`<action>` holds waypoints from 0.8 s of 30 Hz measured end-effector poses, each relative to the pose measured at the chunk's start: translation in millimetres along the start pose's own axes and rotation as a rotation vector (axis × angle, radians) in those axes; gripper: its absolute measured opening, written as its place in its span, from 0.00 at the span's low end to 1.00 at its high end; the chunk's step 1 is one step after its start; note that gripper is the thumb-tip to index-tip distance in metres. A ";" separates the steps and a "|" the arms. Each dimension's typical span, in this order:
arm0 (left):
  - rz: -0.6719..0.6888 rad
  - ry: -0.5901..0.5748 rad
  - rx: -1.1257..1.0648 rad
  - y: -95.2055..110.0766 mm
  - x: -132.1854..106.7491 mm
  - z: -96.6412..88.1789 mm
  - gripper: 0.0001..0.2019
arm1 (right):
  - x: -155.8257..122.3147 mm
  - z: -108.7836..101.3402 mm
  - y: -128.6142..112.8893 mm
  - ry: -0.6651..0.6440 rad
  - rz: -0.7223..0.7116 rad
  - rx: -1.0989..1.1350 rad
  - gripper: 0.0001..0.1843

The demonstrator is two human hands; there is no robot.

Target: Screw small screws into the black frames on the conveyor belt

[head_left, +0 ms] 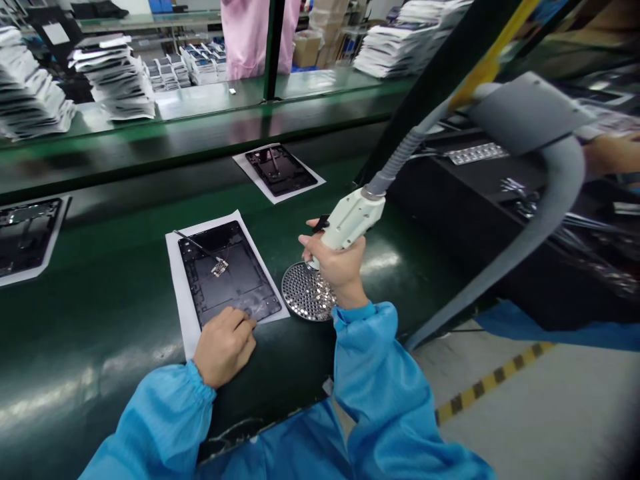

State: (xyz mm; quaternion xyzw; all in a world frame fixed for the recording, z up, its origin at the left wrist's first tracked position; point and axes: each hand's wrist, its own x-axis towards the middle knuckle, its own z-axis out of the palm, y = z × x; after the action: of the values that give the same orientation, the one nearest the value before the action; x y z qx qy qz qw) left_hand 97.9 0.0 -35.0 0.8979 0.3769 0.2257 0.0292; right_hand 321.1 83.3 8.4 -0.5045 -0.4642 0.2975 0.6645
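Our right hand (343, 263) grips a white handpiece (353, 217), fingers wrapped round its lower part. We have its lower end over a round perforated dish (291, 293) with small shiny pieces (323, 293) on it; we cannot tell whether the two touch. A ribbed grey hose (397, 159) runs up from the top of the handpiece.

Our left hand (226, 347) lies palm down with bent fingers at the near edge of an open tablet shell (245, 273). The fingertips are partly hidden, so we cannot tell whether they pinch that edge or only rest on it. The shell lies flat on a white sheet (176, 273) on our green bench (125, 267), just left of the dish. Inside it we see a small circuit board (219, 267) with a thin red wire.

Beyond it lies a second shell (281, 170) on its own sheet, and a third shell (30, 233) sits at the left edge of our view. Farther back, a person in pink (247, 37) stands behind tall white stacks (113, 80).
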 end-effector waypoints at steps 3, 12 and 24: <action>0.002 0.005 0.003 -0.6 0.0 0.6 0.11 | -0.4 0.8 -0.1 -0.005 -0.002 -0.005 0.11; -0.008 -0.018 -0.001 -0.5 -0.5 1.1 0.11 | 0.9 0.8 4.7 -0.003 0.005 -0.019 0.11; -0.041 -0.062 -0.025 1.1 -1.3 3.4 0.11 | -0.7 3.2 -0.4 -0.008 0.031 -0.041 0.10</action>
State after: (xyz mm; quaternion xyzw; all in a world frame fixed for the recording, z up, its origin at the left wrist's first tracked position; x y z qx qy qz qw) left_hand 99.3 -1.2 -38.3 0.8960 0.3915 0.2017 0.0565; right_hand 317.9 83.9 8.8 -0.5240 -0.4651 0.3004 0.6472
